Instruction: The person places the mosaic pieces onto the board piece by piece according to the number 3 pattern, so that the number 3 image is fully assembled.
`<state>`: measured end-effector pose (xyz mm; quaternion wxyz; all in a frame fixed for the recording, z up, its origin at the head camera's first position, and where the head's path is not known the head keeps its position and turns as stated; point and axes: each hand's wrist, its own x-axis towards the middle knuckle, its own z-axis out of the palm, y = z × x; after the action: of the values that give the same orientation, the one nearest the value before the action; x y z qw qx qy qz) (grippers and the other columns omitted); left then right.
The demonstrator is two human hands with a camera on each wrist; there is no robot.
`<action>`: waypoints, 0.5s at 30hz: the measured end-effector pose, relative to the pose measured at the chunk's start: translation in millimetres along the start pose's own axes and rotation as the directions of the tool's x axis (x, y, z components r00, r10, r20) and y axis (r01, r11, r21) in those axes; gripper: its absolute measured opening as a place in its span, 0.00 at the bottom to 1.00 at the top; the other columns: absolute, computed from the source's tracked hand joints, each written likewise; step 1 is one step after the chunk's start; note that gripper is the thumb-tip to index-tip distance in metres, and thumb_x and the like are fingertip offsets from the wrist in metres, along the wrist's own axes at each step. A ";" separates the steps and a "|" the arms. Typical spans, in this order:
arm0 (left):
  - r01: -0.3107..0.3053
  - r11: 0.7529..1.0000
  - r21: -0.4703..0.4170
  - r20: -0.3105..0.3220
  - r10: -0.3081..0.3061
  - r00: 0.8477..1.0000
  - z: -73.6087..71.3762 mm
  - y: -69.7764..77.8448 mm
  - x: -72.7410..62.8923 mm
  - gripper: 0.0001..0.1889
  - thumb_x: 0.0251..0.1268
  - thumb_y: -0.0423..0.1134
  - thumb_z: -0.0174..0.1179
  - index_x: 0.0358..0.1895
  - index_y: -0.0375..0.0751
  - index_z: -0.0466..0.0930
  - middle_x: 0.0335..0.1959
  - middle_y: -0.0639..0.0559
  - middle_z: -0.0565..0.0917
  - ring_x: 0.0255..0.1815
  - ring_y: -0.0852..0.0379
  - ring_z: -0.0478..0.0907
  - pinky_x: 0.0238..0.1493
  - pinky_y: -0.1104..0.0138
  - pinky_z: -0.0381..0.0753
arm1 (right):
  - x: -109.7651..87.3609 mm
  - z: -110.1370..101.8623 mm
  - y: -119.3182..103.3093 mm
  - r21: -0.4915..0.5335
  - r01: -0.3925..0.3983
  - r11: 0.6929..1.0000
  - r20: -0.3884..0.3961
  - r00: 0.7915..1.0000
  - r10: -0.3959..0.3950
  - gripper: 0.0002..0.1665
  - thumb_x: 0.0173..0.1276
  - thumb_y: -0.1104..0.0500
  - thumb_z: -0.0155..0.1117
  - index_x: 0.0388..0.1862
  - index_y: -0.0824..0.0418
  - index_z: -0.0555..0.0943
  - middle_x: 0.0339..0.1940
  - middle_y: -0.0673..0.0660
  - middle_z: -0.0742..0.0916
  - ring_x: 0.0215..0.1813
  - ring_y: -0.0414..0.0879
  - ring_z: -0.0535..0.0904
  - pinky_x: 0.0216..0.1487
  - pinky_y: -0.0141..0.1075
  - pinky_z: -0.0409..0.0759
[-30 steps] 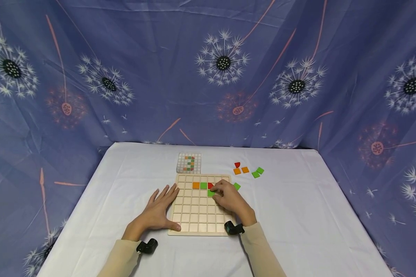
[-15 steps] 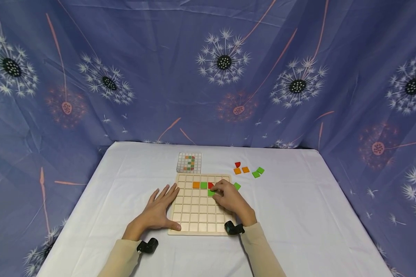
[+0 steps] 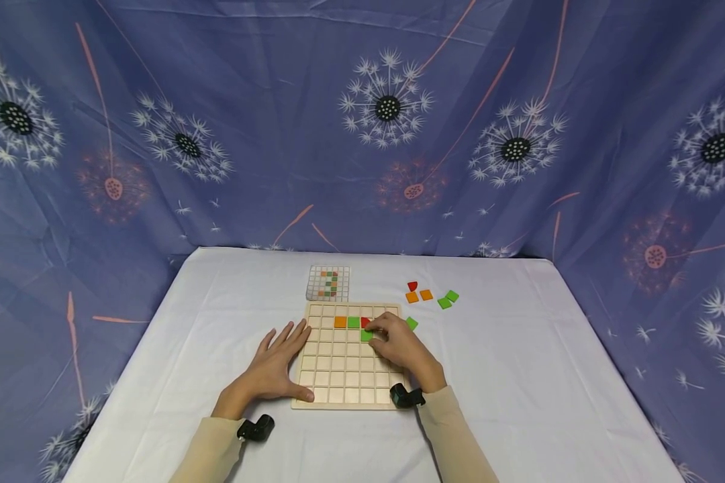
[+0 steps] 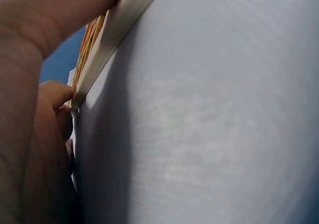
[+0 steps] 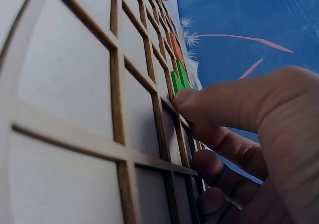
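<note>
A pale wooden grid board [image 3: 337, 364] lies on the white-covered table. My left hand [image 3: 276, 369] rests on its left side, fingers spread along the edge and thumb at the near corner; in the left wrist view the thumb [image 4: 75, 15] meets the board's rim. Near the upper right of the grid, my right hand [image 3: 403, 343] pinches a green square tile [image 3: 366, 335] between thumb and index finger. Just above that tile sits a red tile [image 3: 365, 323], partly covered by the fingers. To its left in the same row are another green tile [image 3: 353, 323] and an orange tile [image 3: 340, 322].
Behind the board lies a pattern card [image 3: 328, 283] with a coloured grid design. Loose tiles lie back right: a red rounded one [image 3: 413, 286], orange squares [image 3: 426, 294] and green squares [image 3: 444, 303]. One more green tile [image 3: 412, 324] is beside the board's right edge.
</note>
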<state>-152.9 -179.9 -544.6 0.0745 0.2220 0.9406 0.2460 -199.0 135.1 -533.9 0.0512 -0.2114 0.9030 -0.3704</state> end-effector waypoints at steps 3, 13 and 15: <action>0.005 1.000 0.005 0.003 -0.005 1.000 0.6 -0.7 0.4 0.74 0.31 0.76 0.76 0.83 0.39 0.52 0.86 0.44 0.50 0.85 0.37 0.46 0.80 0.38 0.40 | -0.2 -1.8 -0.6 0.013 -0.006 1.000 0.005 1.000 0.006 0.15 0.70 0.61 0.70 0.55 0.58 0.87 0.51 0.52 0.85 0.43 0.42 0.74 0.46 0.36 0.77; -0.003 1.000 0.007 -0.005 0.003 1.000 -1.0 0.4 -0.1 0.74 0.31 0.76 0.76 0.83 0.38 0.53 0.85 0.43 0.51 0.85 0.36 0.47 0.80 0.37 0.41 | -0.2 -16.1 5.9 0.055 -0.038 0.998 -0.052 0.998 0.041 0.23 0.67 0.57 0.75 0.59 0.60 0.85 0.54 0.53 0.85 0.53 0.47 0.82 0.57 0.44 0.83; -0.003 1.000 0.009 -0.008 0.003 1.000 -1.3 0.1 -0.7 0.74 0.31 0.75 0.76 0.83 0.38 0.53 0.85 0.42 0.51 0.85 0.36 0.47 0.80 0.37 0.41 | 0.2 -21.3 8.7 0.051 -0.032 0.998 -0.062 0.997 0.035 0.26 0.67 0.57 0.75 0.62 0.62 0.83 0.57 0.55 0.85 0.56 0.49 0.83 0.58 0.47 0.83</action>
<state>-152.6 -180.6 -543.4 0.0690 0.2229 0.9416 0.2428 -207.5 154.4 -524.5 0.0342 -0.1830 0.8981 -0.3984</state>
